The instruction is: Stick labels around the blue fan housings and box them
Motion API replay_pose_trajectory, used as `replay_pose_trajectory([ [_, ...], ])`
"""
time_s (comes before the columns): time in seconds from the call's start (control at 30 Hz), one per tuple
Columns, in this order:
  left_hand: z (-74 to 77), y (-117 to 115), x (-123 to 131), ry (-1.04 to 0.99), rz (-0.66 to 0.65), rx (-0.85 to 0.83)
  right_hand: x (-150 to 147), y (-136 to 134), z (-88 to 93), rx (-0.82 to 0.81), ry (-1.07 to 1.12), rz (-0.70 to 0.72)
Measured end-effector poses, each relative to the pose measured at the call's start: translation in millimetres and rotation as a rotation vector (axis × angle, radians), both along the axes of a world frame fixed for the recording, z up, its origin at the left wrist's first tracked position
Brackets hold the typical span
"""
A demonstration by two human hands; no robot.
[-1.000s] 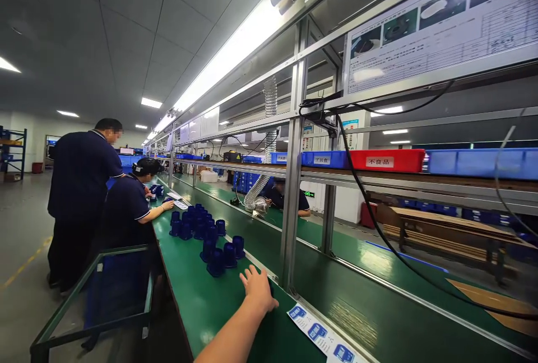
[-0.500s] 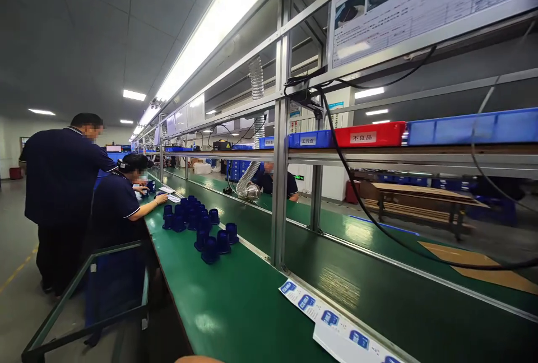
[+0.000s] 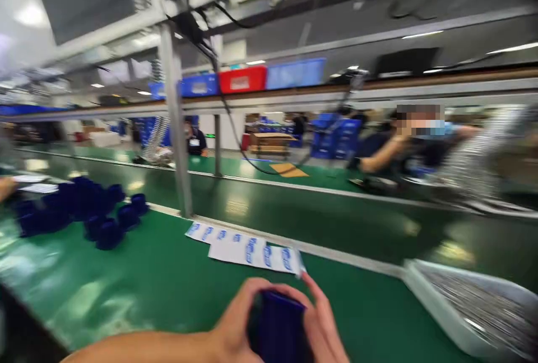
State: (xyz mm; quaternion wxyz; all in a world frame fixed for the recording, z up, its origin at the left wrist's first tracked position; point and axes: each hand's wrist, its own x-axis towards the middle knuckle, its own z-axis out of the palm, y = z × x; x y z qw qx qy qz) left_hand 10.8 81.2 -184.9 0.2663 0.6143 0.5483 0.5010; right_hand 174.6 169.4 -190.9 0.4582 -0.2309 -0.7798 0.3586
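A dark blue cup-shaped plastic part [image 3: 279, 324] is held low in front of me, between both hands. My left hand [image 3: 237, 318] wraps around its left side, thumb and fingers curved against it. From the right, my right hand [image 3: 323, 324] presses on the same part, with one finger stretched forward. That fingertip overlaps the right end of a strip of white labels with blue print [image 3: 273, 256] on the green bench; blur hides whether it touches. Several more dark blue parts [image 3: 110, 232] stand grouped on the bench at the left.
A white tray of thin metal pieces [image 3: 483, 307] stands at the right. A metal post [image 3: 174, 128] rises behind the labels, beside a hanging black cable [image 3: 229, 108]. Blue and red bins [image 3: 242, 79] line the shelf. Another person [image 3: 390, 144] sits across the line; a co-worker's hand [image 3: 6, 186] shows far left.
My view has swung right and down. Both my hands, closed around a blue part, have come into view, along with the tray of metal pieces. The grouped parts now appear further left.
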Motion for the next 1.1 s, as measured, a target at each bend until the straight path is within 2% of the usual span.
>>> replay_pose_trajectory([
  [0.03, 2.0, -3.0, 0.3, -0.029, -0.036, 0.005, 6.5, -2.2, 2.2, -0.141, 0.020, 0.094],
  [0.1, 2.3, -7.6, -3.0, -0.076, -0.065, 0.030, 14.1, -1.7, 8.3, -0.243, 0.063, 0.219],
  [0.27, -5.2, -17.9, -8.5, -0.064, -0.035, 0.239, 18.3, 1.7, 18.7, -0.190, 0.120, 0.240],
  [0.4, -8.0, -16.7, -7.5, -0.064, -0.070, 0.275, 16.8, 1.4, 15.9, -0.140, 0.053, 0.253],
  [0.6, -2.5, -9.1, -3.7, -0.054, -0.154, 0.446, 16.0, 4.0, 13.8, -0.196, 0.094, 0.270],
  [0.73, 3.6, -10.9, -0.2, 0.030, -0.182, 0.458, 7.0, -3.8, 17.7, -0.171, 0.082, 0.190],
  [0.87, 5.5, -11.7, -2.5, 0.122, -0.156, 0.483, -4.6, -18.0, 21.2, -0.292, 0.024, 0.122],
  [0.93, 6.0, -10.4, -7.0, 0.078, -0.107, 0.433, -5.9, -21.9, 18.3, -0.295, -0.068, 0.121],
  [1.03, 7.8, -7.6, -15.5, -0.108, 0.010, 0.302, -1.0, -18.7, 8.8, -0.150, -0.197, 0.237],
  [1.1, 9.2, -6.2, -19.9, -0.186, 0.054, 0.263, 4.6, -10.9, 4.8, -0.065, -0.188, 0.276],
])
